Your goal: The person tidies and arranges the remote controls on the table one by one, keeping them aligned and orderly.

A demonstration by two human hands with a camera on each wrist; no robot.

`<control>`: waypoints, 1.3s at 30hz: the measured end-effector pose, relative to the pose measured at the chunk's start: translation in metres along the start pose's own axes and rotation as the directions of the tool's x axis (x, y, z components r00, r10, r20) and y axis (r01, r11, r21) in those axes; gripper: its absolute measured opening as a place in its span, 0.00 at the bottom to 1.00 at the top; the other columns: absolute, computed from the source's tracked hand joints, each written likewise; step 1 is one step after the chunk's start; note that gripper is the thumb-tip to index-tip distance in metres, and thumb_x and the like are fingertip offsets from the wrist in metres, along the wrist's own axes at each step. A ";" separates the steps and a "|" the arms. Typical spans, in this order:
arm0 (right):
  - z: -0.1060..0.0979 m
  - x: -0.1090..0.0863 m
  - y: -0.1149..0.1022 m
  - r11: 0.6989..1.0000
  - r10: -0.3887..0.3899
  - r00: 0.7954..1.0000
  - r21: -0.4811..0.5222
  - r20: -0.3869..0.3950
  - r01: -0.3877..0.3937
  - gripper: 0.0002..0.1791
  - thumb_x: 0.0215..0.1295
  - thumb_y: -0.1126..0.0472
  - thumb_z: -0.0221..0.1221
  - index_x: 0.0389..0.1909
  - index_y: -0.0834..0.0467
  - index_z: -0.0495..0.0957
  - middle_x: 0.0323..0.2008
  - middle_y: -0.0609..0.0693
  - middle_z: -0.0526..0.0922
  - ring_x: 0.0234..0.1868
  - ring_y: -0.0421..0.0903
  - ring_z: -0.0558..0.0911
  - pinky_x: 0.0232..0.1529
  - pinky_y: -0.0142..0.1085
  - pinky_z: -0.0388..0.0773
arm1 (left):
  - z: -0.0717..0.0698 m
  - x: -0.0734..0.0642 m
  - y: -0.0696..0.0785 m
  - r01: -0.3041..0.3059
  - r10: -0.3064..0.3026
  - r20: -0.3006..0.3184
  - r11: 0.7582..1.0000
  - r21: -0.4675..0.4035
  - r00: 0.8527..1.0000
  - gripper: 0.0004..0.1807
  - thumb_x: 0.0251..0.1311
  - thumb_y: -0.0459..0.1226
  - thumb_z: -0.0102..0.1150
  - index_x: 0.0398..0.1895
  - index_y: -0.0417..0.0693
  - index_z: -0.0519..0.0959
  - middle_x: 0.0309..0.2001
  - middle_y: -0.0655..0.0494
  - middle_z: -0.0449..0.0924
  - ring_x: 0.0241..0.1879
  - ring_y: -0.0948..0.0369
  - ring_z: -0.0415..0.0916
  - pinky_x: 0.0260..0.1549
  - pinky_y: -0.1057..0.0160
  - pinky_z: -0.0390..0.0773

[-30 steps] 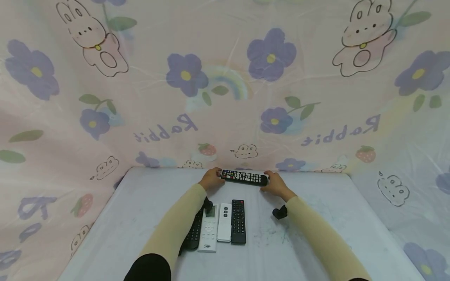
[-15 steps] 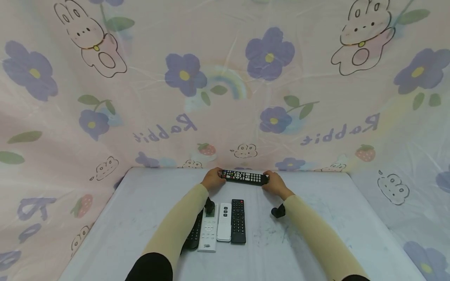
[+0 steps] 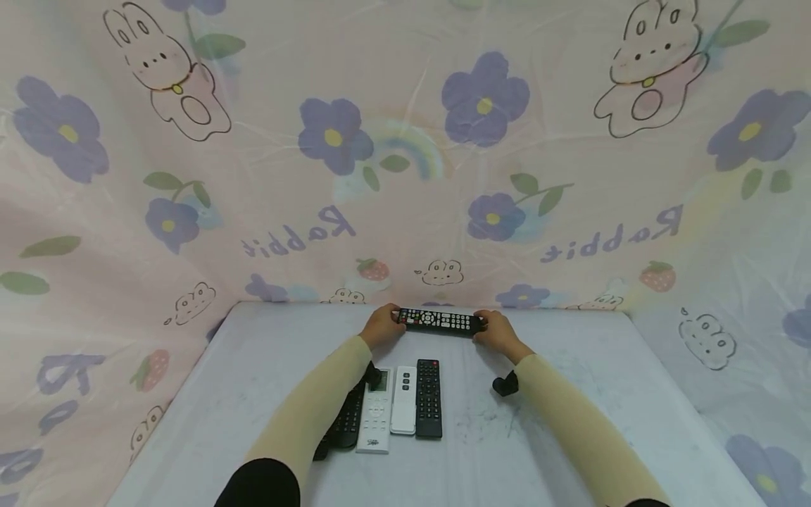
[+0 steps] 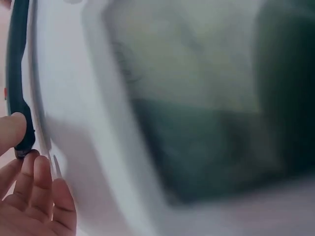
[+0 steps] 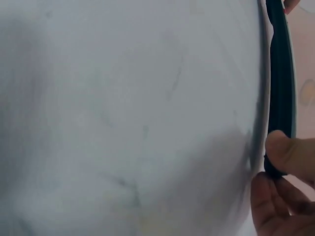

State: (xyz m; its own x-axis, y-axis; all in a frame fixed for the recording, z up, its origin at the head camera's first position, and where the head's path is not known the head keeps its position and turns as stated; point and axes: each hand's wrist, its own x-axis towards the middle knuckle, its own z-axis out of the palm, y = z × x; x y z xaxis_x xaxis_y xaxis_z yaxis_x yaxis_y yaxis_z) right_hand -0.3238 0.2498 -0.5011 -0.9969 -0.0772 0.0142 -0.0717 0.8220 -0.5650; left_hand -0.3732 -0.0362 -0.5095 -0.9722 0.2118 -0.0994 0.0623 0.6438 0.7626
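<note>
A long black remote control [image 3: 439,321] with many pale buttons lies crosswise near the far edge of the table. My left hand [image 3: 381,327] pinches its left end. Its right end is held between the thumb and fingers of my right hand [image 3: 498,333]. In the left wrist view, the left thumb [image 4: 11,132] presses on the tip of the remote, with the fingers curled beneath. The right wrist view shows the same grip, the right thumb [image 5: 283,150] on the remote's dark side [image 5: 281,73].
Side by side nearer me lie a black remote [image 3: 347,422] partly under the left sleeve, a white remote with a screen [image 3: 375,422], a slim white remote [image 3: 403,408] and a black remote with a red button [image 3: 429,405]. A printed curtain [image 3: 405,211] rises behind the white table [image 3: 570,394].
Both hands keep hold of the black remote at its ends, and it stays almost in place. The left forearm shifts slightly left, uncovering a little more of the white remote's screen.
</note>
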 end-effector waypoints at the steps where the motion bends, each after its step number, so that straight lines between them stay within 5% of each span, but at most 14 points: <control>1: -0.001 -0.001 0.000 1.000 -0.013 1.000 0.008 0.002 0.013 0.31 0.53 0.68 0.65 0.61 0.67 0.70 0.50 0.69 0.76 0.51 0.61 0.79 0.54 0.52 0.76 | -0.001 -0.002 0.000 -0.004 0.004 0.000 1.000 0.003 1.000 0.28 0.57 0.36 0.64 0.62 0.42 0.71 0.46 0.48 0.79 0.48 0.53 0.76 0.54 0.52 0.75; 10: -0.018 -0.015 -0.011 0.988 -0.064 0.998 0.144 0.028 0.060 0.31 0.53 0.71 0.65 0.60 0.69 0.68 0.58 0.68 0.73 0.51 0.62 0.81 0.49 0.49 0.80 | -0.016 -0.020 0.012 -0.107 0.108 -0.043 0.994 0.021 0.993 0.28 0.58 0.37 0.65 0.63 0.47 0.70 0.47 0.49 0.79 0.46 0.55 0.77 0.46 0.57 0.79; 21: -0.029 -0.044 -0.014 0.976 -0.131 0.990 0.182 0.049 0.120 0.31 0.53 0.67 0.68 0.59 0.66 0.69 0.49 0.64 0.77 0.42 0.53 0.84 0.39 0.42 0.82 | -0.024 -0.028 0.025 -0.179 0.178 -0.045 0.984 -0.010 0.983 0.27 0.60 0.35 0.63 0.64 0.45 0.72 0.51 0.48 0.78 0.47 0.56 0.77 0.42 0.63 0.80; 29: -0.030 -0.077 -0.019 0.981 -0.126 0.990 0.154 0.063 0.115 0.33 0.52 0.60 0.70 0.60 0.60 0.71 0.47 0.60 0.79 0.35 0.43 0.82 0.33 0.36 0.78 | -0.019 -0.031 0.031 -0.233 0.230 -0.049 0.971 -0.046 0.972 0.20 0.60 0.35 0.63 0.56 0.46 0.78 0.51 0.50 0.82 0.45 0.56 0.78 0.39 0.64 0.79; 39: -0.018 -0.117 -0.033 0.975 -0.104 0.989 0.204 0.103 0.082 0.38 0.50 0.56 0.72 0.62 0.59 0.69 0.46 0.58 0.78 0.31 0.42 0.78 0.29 0.35 0.75 | -0.006 -0.039 0.032 -0.234 0.231 -0.038 0.969 -0.082 0.972 0.15 0.61 0.37 0.63 0.51 0.47 0.82 0.48 0.52 0.83 0.44 0.58 0.78 0.39 0.65 0.78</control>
State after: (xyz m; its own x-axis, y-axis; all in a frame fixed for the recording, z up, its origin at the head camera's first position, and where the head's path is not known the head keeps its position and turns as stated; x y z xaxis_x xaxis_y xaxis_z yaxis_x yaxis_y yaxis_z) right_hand -0.2054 0.2420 -0.4694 -0.9754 -0.2203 -0.0121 -0.1447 0.6802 -0.7186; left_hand -0.3347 -0.0283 -0.4776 -0.9392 0.3271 0.1040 0.2693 0.5142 0.8143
